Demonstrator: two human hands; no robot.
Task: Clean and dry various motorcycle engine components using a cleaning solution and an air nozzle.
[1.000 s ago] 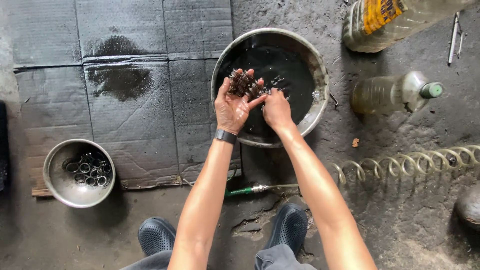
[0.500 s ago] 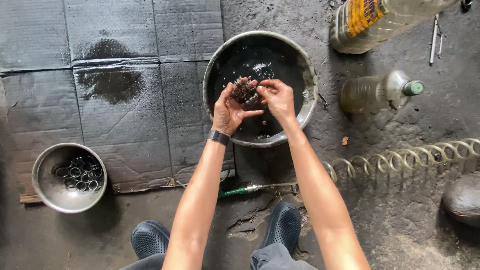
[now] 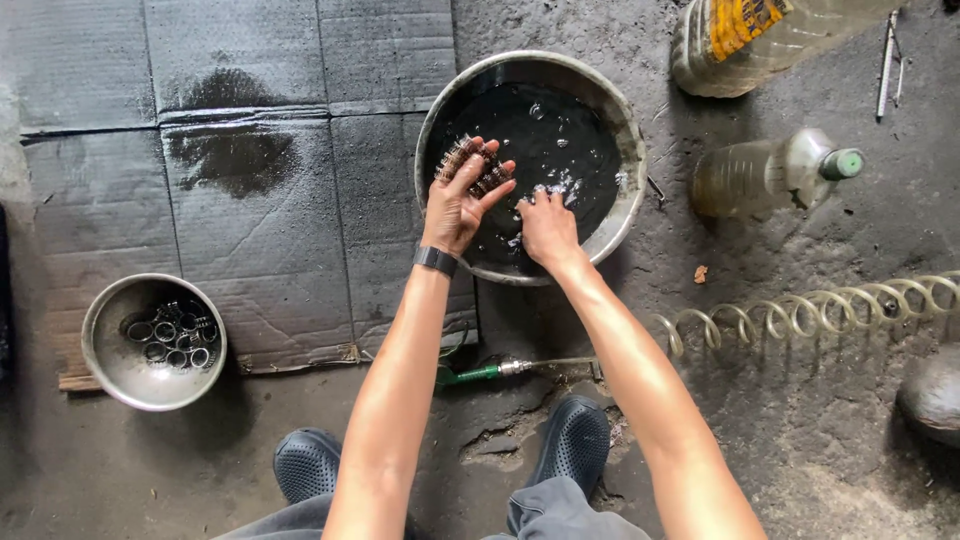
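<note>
Small ridged metal parts (image 3: 475,165) lie in a cluster in the left hand (image 3: 458,205), whose grip is curled loosely about them above the near-left rim of the big metal basin (image 3: 628,130). Going from near to far: two dark perforated shoes (image 3: 575,440) stand on the stained concrete floor (image 3: 800,420), with a green-handled tool (image 3: 480,373) lying just beyond them. A small steel bowl (image 3: 110,350) holding metal rings (image 3: 172,332) sits to the near left, on the edge of flattened cardboard (image 3: 250,230) that bears a dark wet patch. A coiled hose (image 3: 800,312) runs off to the right. Farther on, the left wrist wears a dark band (image 3: 436,260). The right hand (image 3: 548,228) has its fingertips dipped in the dark liquid (image 3: 560,140) of the basin; its grip cannot be made out under the splashes. Half a second ago both hands met over the parts in the middle of the basin; now the right has dropped away from them into the liquid, and the left has lifted the parts clear. Beyond the basin lie a plastic bottle with a green cap (image 3: 770,172) and a larger yellow-labelled bottle (image 3: 760,35).
</note>
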